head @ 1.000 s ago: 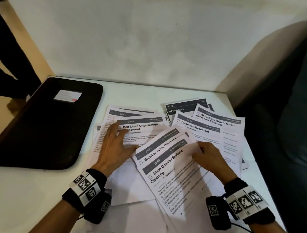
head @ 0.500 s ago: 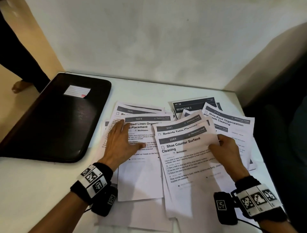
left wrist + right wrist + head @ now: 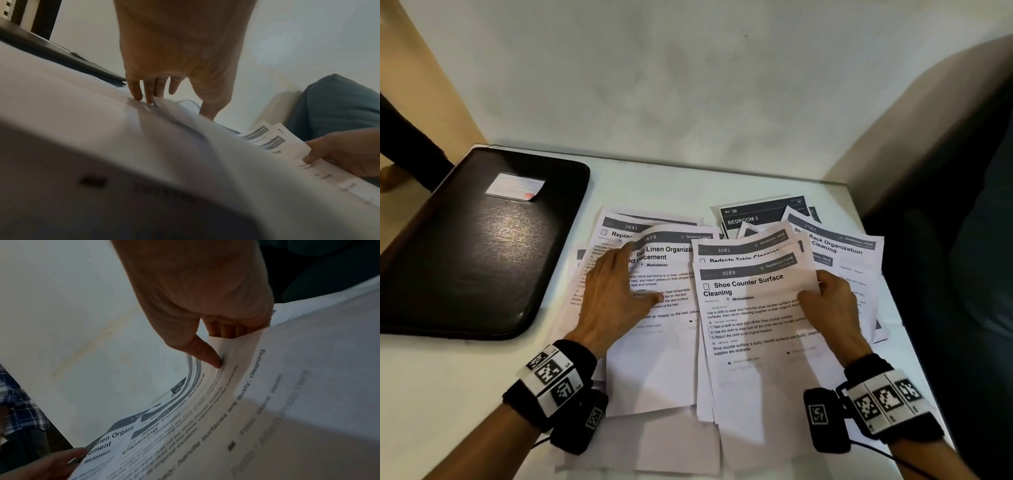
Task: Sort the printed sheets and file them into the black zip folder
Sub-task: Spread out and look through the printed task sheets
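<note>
Printed sheets lie fanned over the white table [image 3: 448,394]. My left hand [image 3: 616,287] lies flat with straight fingers on the "Bed Linen Organization" sheet [image 3: 671,274]. Its fingertips are at the sheet's top left corner, which curls up; the left wrist view shows the fingers [image 3: 144,91] touching paper there. My right hand [image 3: 825,301] pinches the right edge of the "Shoe Counter Surface Cleaning" sheet [image 3: 750,318] and the sheets under it. The thumb [image 3: 205,352] is on top and the fingers are beneath. The black zip folder [image 3: 479,246] lies closed at the far left.
Behind the sheets lie a dark "BEDROOM 3" card [image 3: 756,217], a "Shoe Rack Organization" sheet [image 3: 842,246] and sheet 3641 [image 3: 626,228]. A wall runs right behind the table. Dark seating [image 3: 962,274] borders its right edge. Someone's leg [image 3: 404,147] stands at far left.
My right hand has turned the Shoe Counter stack from slanted to square with the table. My left fingers have slid up to the Bed Linen sheet's corner, which now curls up.
</note>
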